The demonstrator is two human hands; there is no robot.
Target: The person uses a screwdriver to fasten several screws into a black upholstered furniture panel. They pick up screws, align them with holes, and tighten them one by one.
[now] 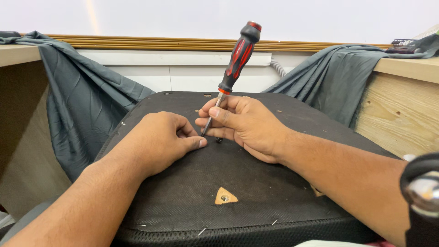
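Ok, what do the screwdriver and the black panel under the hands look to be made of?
Screwdriver: glossy red-and-black handle, probably moulded plastic or rubber; bare metal shaft, held by the right hand. Black panel: matte woven-looking fabric, stapled down; a torn triangle shows tan wood, probably plywood. Left hand rests on it.

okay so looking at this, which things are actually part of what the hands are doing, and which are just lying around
In use:
right hand, pinching the shaft of the red and black screwdriver
left hand, pressed on the black fabric panel beside the screwdriver's tip

Lying about:
grey cloth draped over the wooden sides
loose staples scattered on the panel
triangular cut-out with a metal fitting
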